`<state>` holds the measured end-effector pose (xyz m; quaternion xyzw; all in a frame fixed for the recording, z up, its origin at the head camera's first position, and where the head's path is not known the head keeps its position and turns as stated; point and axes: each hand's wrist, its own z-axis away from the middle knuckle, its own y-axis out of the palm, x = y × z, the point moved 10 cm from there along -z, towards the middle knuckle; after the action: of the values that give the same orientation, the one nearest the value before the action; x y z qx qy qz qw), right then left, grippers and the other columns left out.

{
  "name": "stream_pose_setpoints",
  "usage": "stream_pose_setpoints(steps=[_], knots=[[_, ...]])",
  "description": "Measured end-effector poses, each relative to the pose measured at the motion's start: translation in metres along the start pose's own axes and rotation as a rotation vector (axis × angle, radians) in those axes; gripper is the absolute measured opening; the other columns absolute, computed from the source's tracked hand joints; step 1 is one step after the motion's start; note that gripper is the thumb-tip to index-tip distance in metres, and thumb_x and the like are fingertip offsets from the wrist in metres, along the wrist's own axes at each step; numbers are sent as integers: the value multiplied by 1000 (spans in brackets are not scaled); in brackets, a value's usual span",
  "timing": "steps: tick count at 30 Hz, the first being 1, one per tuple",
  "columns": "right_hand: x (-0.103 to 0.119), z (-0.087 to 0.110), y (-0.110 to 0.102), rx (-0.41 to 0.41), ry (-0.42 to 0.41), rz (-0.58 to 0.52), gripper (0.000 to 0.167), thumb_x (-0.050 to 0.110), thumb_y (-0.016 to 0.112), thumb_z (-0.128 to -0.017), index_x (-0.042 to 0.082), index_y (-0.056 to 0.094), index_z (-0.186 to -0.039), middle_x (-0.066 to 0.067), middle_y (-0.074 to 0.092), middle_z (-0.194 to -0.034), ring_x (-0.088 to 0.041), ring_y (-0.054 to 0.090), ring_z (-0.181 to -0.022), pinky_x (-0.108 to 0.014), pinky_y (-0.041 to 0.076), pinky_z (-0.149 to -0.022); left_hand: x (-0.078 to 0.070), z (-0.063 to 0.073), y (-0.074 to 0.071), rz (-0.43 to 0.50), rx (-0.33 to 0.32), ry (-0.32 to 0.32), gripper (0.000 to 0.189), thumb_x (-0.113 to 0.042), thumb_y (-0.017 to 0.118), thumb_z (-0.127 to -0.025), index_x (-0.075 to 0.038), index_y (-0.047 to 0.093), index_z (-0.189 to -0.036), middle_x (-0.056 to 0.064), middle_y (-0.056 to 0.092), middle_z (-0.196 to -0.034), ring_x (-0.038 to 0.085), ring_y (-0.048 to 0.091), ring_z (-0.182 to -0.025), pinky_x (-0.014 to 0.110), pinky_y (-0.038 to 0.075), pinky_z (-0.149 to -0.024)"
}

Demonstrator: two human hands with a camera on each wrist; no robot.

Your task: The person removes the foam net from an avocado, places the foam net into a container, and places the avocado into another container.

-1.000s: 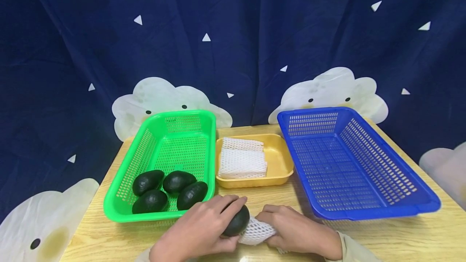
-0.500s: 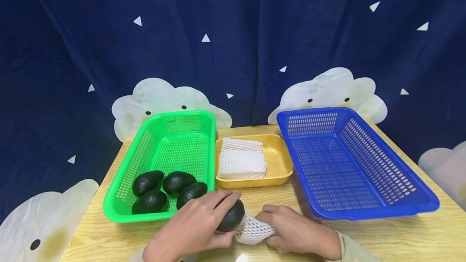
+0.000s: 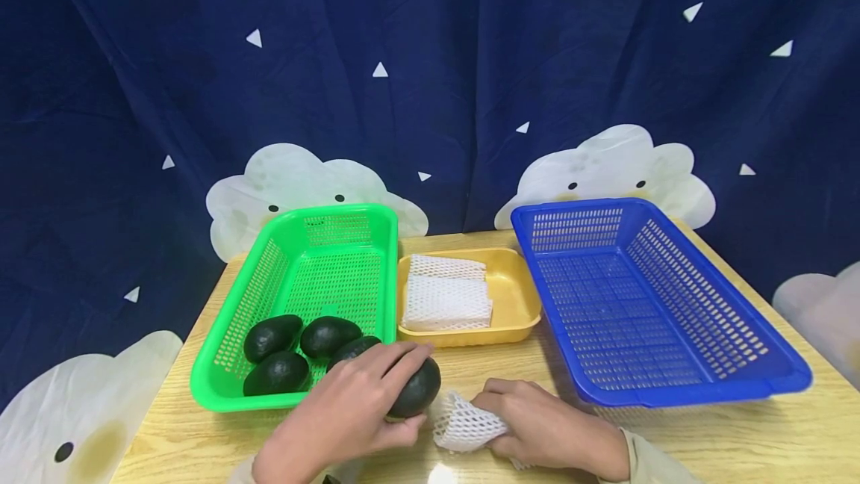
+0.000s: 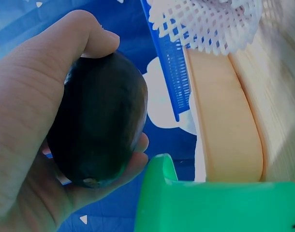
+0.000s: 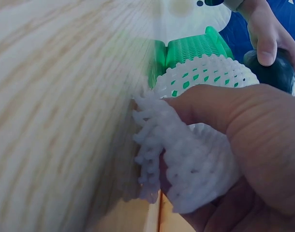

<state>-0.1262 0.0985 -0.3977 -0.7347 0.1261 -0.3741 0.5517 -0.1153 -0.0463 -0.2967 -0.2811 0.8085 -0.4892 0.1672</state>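
My left hand point(image 3: 359, 402) grips a dark avocado point(image 3: 418, 388) between thumb and fingers, above the table beside the green basket's near corner. In the left wrist view the thumb and fingers curl round the avocado point(image 4: 101, 121). My right hand point(image 3: 537, 420) holds a white foam net sleeve point(image 3: 465, 424) close to the tabletop, its mouth facing left toward the avocado. A small gap separates sleeve and avocado. The right wrist view has the thumb pinching the net point(image 5: 186, 154), with its far end spread wide.
The green basket point(image 3: 225, 334) at left has several avocados point(image 3: 275, 373) at its near end. A yellow tray point(image 3: 513, 293) in the middle bears folded white foam nets point(image 3: 448, 301). On the right stands a blue basket point(image 3: 571, 342). All rest on a wooden table point(image 3: 725, 443) before a dark curtain.
My left hand has drawn the avocado leftward, away from the foam net. The avocado touched the net's mouth earlier and is now apart from it. My right hand has hardly moved.
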Motion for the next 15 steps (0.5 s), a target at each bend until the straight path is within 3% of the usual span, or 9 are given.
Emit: stream_pose_setpoints(steps=[15], knots=[[-2,0,2,18,24,-14,35,17,81,-79,22,74,-113,11,69,-99,7,59,-85,-14,53,-72,17,2,-5,8,-17,-40,74,-42,85,-75,-13,61,-139,1,72,-122,13,73,-103,31,64,-81]])
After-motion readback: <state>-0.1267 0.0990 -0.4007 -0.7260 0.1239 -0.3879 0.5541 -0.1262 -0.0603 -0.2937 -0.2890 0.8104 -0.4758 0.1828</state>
